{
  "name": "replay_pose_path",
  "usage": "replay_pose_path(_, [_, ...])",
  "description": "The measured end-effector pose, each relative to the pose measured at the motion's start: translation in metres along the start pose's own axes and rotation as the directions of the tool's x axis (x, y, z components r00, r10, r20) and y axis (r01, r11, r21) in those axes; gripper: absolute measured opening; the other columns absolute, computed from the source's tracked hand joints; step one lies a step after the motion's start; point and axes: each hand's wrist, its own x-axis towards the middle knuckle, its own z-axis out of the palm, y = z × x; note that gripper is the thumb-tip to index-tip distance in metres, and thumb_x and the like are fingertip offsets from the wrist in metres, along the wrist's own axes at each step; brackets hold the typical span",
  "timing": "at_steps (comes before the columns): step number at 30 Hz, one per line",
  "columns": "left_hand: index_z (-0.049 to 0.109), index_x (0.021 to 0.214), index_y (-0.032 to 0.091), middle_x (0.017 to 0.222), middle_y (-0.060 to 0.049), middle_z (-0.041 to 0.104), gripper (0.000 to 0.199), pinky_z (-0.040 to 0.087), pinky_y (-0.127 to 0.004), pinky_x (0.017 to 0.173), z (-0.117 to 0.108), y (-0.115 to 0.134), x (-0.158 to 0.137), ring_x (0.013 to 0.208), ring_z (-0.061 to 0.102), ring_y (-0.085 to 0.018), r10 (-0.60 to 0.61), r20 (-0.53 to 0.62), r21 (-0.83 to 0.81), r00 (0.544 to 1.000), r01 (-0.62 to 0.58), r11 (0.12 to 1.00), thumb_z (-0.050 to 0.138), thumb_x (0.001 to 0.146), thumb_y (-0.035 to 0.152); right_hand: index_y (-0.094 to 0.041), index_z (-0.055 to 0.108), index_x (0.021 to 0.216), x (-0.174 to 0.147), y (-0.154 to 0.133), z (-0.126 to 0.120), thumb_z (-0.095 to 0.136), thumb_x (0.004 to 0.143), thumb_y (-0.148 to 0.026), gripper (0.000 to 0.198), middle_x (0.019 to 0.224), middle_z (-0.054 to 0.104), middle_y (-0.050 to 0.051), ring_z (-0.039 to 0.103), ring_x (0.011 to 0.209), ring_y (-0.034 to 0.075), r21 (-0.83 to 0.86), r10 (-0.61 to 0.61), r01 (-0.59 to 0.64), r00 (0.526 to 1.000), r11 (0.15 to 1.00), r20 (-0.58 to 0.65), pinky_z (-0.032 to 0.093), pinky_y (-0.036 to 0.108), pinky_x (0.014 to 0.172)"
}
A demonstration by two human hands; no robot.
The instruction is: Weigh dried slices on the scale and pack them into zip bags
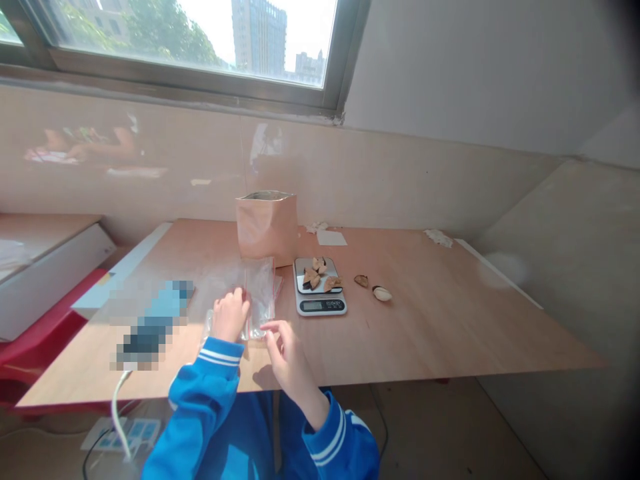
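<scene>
Clear plastic zip bags (261, 293) with red seal strips lie on the table in front of me, some overlapping. My left hand (231, 315) is closed at their left side, fingers curled on the plastic. At the near right corner, the thumb and index finger of my right hand (290, 360) pinch the bag's edge. A white kitchen scale (321, 305) sits to the right, with several brown, dried, shell-like pieces (315, 273) on its metal plate. Beside it lie a small brown piece (361, 281) and a pale oval piece with a dark edge (383, 293).
Behind the bags stands an open brown paper pouch (267, 227). White paper (332, 238) and a crumpled tissue (439, 238) lie toward the wall. At left is a blurred-out device (155, 327) with a white cable (117, 407) running off the wooden table's (450, 333) front edge.
</scene>
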Motion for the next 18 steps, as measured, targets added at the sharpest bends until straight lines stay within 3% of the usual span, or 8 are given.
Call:
replay_pose_path(3, [0.050, 0.085, 0.020, 0.081, -0.007, 0.061, 0.032, 0.043, -0.035, 0.079, -0.010, 0.012, -0.013, 0.085, 0.060, -0.023, 0.094, -0.190, -0.236, 0.977, -0.139, 0.962, 0.027, 0.096, 0.039, -0.021, 0.053, 0.096, 0.020, -0.015, -0.006, 0.041, 0.097, -0.040, 0.024, 0.081, 0.059, 0.001, 0.053, 0.064, 0.014, 0.045, 0.034, -0.033, 0.999, 0.998, -0.039, 0.043, 0.027, 0.061])
replay_pose_path(6, [0.048, 0.081, 0.022, 0.077, -0.003, 0.057, 0.031, 0.045, -0.031, 0.074, -0.019, 0.032, -0.029, 0.076, 0.057, -0.019, 0.244, -0.210, -0.507, 0.947, -0.319, 0.801, 0.030, 0.094, 0.043, -0.023, 0.046, 0.082, 0.036, -0.028, -0.015, 0.040, 0.097, -0.045, 0.027, 0.071, 0.052, -0.003, 0.051, 0.064, 0.014, 0.088, -0.016, 0.013, 1.000, 0.996, 0.025, 0.039, 0.026, 0.060])
replay_pose_path(7, [0.047, 0.080, 0.022, 0.075, -0.001, 0.056, 0.030, 0.045, -0.030, 0.071, -0.021, 0.038, -0.033, 0.073, 0.056, -0.018, 0.273, -0.188, -0.595, 0.943, -0.331, 0.733, 0.031, 0.094, 0.043, -0.023, 0.044, 0.077, 0.040, -0.030, -0.021, 0.039, 0.097, -0.045, 0.030, 0.067, 0.048, -0.004, 0.048, 0.061, 0.013, 0.092, -0.032, 0.028, 0.998, 0.995, 0.046, 0.037, 0.026, 0.058])
replay_pose_path(9, [0.044, 0.077, 0.022, 0.068, 0.002, 0.049, 0.031, 0.044, -0.027, 0.063, -0.025, 0.044, -0.036, 0.063, 0.051, -0.015, 0.227, -0.164, -0.732, 0.960, -0.273, 0.624, 0.032, 0.094, 0.044, -0.023, 0.038, 0.068, 0.045, -0.028, -0.038, 0.038, 0.097, -0.048, 0.037, 0.060, 0.040, -0.005, 0.041, 0.055, 0.012, 0.108, -0.029, 0.024, 0.999, 0.994, 0.045, 0.032, 0.026, 0.054])
replay_pose_path(11, [0.039, 0.074, 0.022, 0.063, 0.004, 0.040, 0.032, 0.040, -0.025, 0.057, -0.031, 0.043, -0.033, 0.056, 0.044, -0.012, 0.060, -0.199, -0.822, 0.978, -0.200, 0.533, 0.034, 0.095, 0.047, -0.024, 0.034, 0.062, 0.049, -0.021, -0.061, 0.038, 0.095, -0.053, 0.045, 0.055, 0.035, -0.006, 0.034, 0.051, 0.012, 0.143, 0.003, 0.000, 1.000, 0.990, -0.023, 0.029, 0.026, 0.052])
replay_pose_path(13, [0.037, 0.072, 0.022, 0.061, 0.005, 0.035, 0.033, 0.037, -0.023, 0.054, -0.038, 0.042, -0.027, 0.054, 0.039, -0.011, -0.080, -0.263, -0.860, 0.962, -0.196, 0.471, 0.037, 0.094, 0.047, -0.024, 0.033, 0.059, 0.049, -0.016, -0.080, 0.039, 0.094, -0.058, 0.049, 0.053, 0.033, -0.006, 0.031, 0.050, 0.011, 0.173, 0.019, -0.001, 0.995, 0.985, -0.102, 0.029, 0.026, 0.051])
replay_pose_path(14, [0.037, 0.071, 0.022, 0.061, 0.005, 0.035, 0.034, 0.036, -0.022, 0.054, -0.040, 0.044, -0.024, 0.055, 0.038, -0.011, -0.083, -0.289, -0.860, 0.954, -0.220, 0.460, 0.039, 0.093, 0.047, -0.023, 0.034, 0.059, 0.048, -0.016, -0.085, 0.039, 0.093, -0.059, 0.050, 0.053, 0.033, -0.006, 0.031, 0.050, 0.011, 0.176, 0.015, 0.005, 0.993, 0.984, -0.115, 0.029, 0.026, 0.051])
replay_pose_path(18, [0.046, 0.072, 0.020, 0.062, 0.004, 0.041, 0.032, 0.038, -0.022, 0.057, -0.035, 0.070, -0.025, 0.057, 0.041, -0.010, 0.228, -0.232, -0.840, 0.946, -0.313, 0.444, 0.045, 0.091, 0.047, -0.022, 0.048, 0.070, 0.044, -0.031, -0.067, 0.034, 0.095, -0.059, 0.047, 0.059, 0.041, -0.004, 0.038, 0.053, 0.011, 0.181, -0.014, 0.014, 1.000, 0.983, -0.002, 0.032, 0.026, 0.053])
